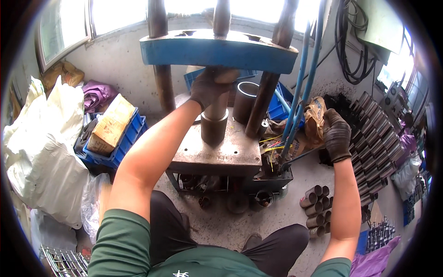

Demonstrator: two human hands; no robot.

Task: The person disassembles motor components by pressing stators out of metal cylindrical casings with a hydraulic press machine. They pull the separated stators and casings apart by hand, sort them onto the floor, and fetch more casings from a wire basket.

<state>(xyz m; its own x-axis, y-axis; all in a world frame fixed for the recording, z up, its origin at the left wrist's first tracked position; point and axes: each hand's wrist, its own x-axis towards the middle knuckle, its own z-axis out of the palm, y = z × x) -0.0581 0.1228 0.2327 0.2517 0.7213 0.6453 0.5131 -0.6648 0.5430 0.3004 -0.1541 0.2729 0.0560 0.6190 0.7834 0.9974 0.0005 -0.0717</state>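
In a dark work glove, my left hand [208, 88] is raised to the press, just under its blue crossbeam [219, 51]. Its fingers close around the upper part of a metal cylinder [217, 107], partly hidden by the hand. Below, that cylinder meets a short metal sleeve [214, 130] standing upright on the steel press table [230, 154]. My right hand [337, 136], also gloved, is closed at the end of a thin dark lever [306, 154] that comes from the press's right side.
A wider metal tube [244, 102] stands behind the sleeve. Two blue pipes [300, 99] rise at the press's right. Stacked metal tubes [376, 138] line the right side, with several shorter ones [315, 210] on the floor. White sacks [44, 157] and a blue crate [124, 145] are at left.
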